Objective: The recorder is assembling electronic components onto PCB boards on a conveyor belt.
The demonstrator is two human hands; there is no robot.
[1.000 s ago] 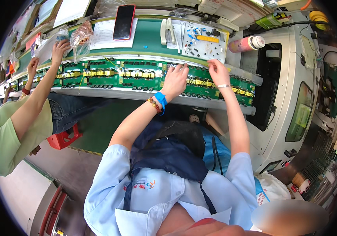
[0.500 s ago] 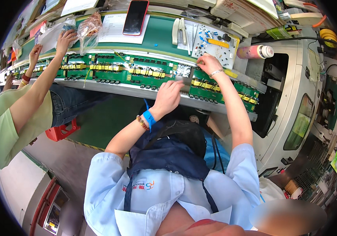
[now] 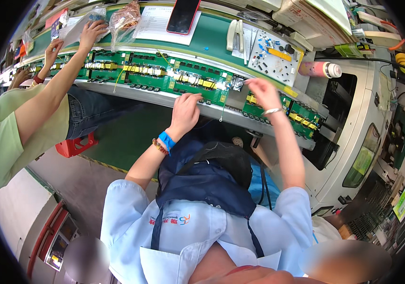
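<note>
Leftward, the left hand (image 3: pixel 185 108) is stretched forward from a bent elbow, fingers spread and laid flat on the near edge of a green circuit board (image 3: pixel 194 84) on the table (image 3: pixel 212 35); nothing is gripped. Rightward, the right hand (image 3: pixel 262 92) is raised, fingertips pinched on a small silvery component (image 3: pixel 237 84) above the conveyor gap.

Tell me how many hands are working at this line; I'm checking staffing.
5: the wearer's left hand and right hand on the green circuit boards; a neighbour's hand and hand at left; another hand farther left. More may be hidden.
</note>
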